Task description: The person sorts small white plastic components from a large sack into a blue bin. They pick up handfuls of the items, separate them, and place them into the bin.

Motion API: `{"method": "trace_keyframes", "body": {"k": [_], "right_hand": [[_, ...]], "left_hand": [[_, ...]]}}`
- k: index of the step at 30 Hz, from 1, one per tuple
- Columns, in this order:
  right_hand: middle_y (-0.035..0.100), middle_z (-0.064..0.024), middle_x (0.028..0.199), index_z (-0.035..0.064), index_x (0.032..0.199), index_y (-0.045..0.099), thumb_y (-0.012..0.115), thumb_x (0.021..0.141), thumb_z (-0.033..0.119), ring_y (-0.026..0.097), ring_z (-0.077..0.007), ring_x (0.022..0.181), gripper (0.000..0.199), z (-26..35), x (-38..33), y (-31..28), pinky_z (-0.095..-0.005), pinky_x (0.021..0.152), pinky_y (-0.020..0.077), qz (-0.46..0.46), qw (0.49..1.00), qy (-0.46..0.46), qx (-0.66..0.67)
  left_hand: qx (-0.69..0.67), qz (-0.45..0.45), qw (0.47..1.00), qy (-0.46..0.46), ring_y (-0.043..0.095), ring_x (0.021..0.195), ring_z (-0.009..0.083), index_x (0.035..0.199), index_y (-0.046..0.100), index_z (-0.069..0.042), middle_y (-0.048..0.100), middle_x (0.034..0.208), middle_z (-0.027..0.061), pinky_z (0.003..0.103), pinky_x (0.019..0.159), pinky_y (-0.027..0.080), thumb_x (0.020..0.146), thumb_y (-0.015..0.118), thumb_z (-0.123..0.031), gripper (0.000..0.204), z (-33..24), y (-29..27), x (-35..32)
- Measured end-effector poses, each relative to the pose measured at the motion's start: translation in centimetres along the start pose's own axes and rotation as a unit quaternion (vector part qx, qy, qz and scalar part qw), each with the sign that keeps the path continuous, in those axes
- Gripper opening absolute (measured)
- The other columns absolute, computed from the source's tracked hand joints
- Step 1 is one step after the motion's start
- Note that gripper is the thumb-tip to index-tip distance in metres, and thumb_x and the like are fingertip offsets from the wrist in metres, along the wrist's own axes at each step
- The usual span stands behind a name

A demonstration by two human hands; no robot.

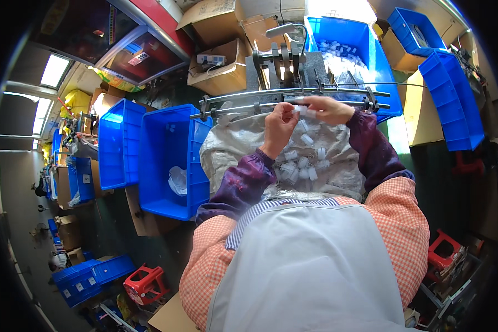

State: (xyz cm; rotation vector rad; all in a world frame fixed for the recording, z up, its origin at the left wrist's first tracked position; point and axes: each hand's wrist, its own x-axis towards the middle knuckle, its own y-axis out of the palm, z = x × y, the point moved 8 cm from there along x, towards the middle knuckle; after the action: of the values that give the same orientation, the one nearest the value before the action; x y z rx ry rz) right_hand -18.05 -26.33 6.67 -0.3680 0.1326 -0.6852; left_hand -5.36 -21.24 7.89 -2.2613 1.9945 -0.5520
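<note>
Close together at the metal rods (243, 108) of a bench fixture, my two hands meet over a small white plastic piece (303, 111). My left hand (279, 128) pinches at one side of it, thumb and fingers pressed together. From the other side my right hand (329, 109) reaches across with bent fingers around the piece; motion blurs its fingertips a little. Below them, a heap of similar ribbed white plastic pieces (302, 166) lies on a greyish-white sack (227, 145) spread in front of me. The exact shape of the held piece is partly hidden.
On the left stands a deep blue crate (149, 160) with a clear plastic bag inside. Behind right, a blue bin (382, 61) holds many white pieces. Cardboard boxes (218, 74) sit behind the fixture. Red stools (145, 285) stand lower left and right.
</note>
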Motion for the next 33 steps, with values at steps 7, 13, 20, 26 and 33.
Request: {"method": "trace_keyframes", "body": {"k": [7,13,20,26,33], "right_hand": [[0.060,-0.0099,0.089,0.0061,0.094,0.059,0.054,0.082,0.016,0.057,-0.0279,0.085,0.016,-4.4,3.7,-7.3,-0.0372,0.074,0.0451,-0.293,0.885,0.074,-0.353],[0.059,-0.0053,0.092,0.0130,0.092,0.062,0.055,0.080,0.015,0.052,-0.0261,0.096,0.014,-6.4,6.9,-7.7,-0.0374,0.080,0.0441,-0.315,0.806,0.099,-0.491],[0.059,-0.0036,0.098,0.0133,0.096,0.060,0.053,0.083,0.023,0.050,-0.0242,0.101,0.018,-7.6,7.7,-8.0,-0.0375,0.085,0.0400,-0.302,0.829,0.118,-0.456],[0.059,0.0003,0.104,0.0185,0.101,0.061,0.053,0.083,0.028,0.048,-0.0219,0.106,0.021,-8.5,8.1,-8.6,-0.0416,0.091,0.0333,-0.286,0.827,0.188,-0.446],[0.056,-0.0030,0.108,0.0174,0.103,0.062,0.055,0.079,0.032,0.043,-0.0234,0.110,0.029,-9.2,5.2,-9.2,-0.0433,0.091,0.0306,-0.347,0.774,0.239,-0.473]], "left_hand": [[0.336,0.093,0.937,-0.007,0.062,0.079,0.0302,0.108,0.051,-0.002,0.063,0.088,0.0158,0.036,0.069,0.050,0.078,0.065,-0.027,0.042,2.8,1.2,-1.2],[0.452,0.146,0.877,0.066,0.054,0.093,0.0333,0.113,0.048,-0.004,0.053,0.106,0.0172,0.039,0.080,0.046,0.072,0.067,-0.020,0.048,6.6,4.1,-3.5],[0.332,0.178,0.926,0.017,0.053,0.095,0.0345,0.099,0.056,-0.002,0.051,0.100,0.0158,0.039,0.083,0.045,0.072,0.060,-0.003,0.027,8.9,3.3,-3.4],[0.291,0.146,0.944,0.051,0.055,0.094,0.0343,0.100,0.056,-0.002,0.053,0.102,0.0160,0.039,0.081,0.046,0.073,0.057,-0.001,0.027,7.4,2.5,-3.0],[0.270,0.129,0.954,0.032,0.055,0.092,0.0361,0.103,0.054,-0.002,0.054,0.101,0.0169,0.039,0.078,0.046,0.074,0.056,-0.001,0.028,5.2,1.5,-2.8]]}}
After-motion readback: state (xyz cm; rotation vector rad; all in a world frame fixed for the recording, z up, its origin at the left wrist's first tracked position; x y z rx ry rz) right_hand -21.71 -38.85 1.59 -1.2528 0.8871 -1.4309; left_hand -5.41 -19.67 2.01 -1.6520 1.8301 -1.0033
